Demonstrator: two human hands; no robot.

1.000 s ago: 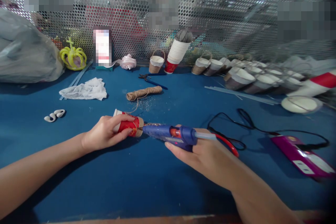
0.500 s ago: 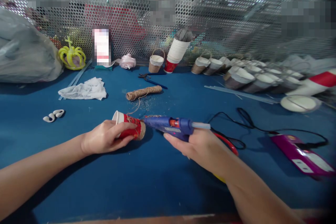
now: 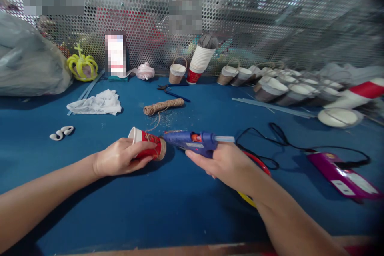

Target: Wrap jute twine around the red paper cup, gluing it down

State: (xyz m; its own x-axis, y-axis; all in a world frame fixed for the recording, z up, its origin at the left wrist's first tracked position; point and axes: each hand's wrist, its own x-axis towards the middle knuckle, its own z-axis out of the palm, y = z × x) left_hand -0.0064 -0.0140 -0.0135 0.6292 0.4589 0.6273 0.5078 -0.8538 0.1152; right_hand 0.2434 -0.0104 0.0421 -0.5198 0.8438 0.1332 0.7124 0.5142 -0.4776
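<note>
My left hand (image 3: 123, 156) is wrapped round a red and white paper cup (image 3: 136, 135), tipped on its side with its white rim to the left. Brown twine covers a band near the cup's base, and a strand runs up to the twine bundle (image 3: 163, 106) behind it. In my right hand (image 3: 223, 160) is a blue hot glue gun (image 3: 177, 139), a clear glue stick standing out of its back. Its nozzle points left, close to the twine-covered base; whether it touches cannot be made out. Beneath my right forearm, red and yellow handles partly show.
Pliers (image 3: 174, 90), a white cloth (image 3: 94, 103) and shells (image 3: 61, 132) lie on the blue table. Stacked cups (image 3: 201, 62) and twine-covered cups (image 3: 271, 89) stand along the mesh. A purple power strip (image 3: 342, 172) with a black cord sits right; a grey bag (image 3: 30, 60) bulges left.
My right hand and the glue gun have shifted slightly left, bringing the nozzle nearer the cup's base. My left hand still holds the cup in nearly the same place.
</note>
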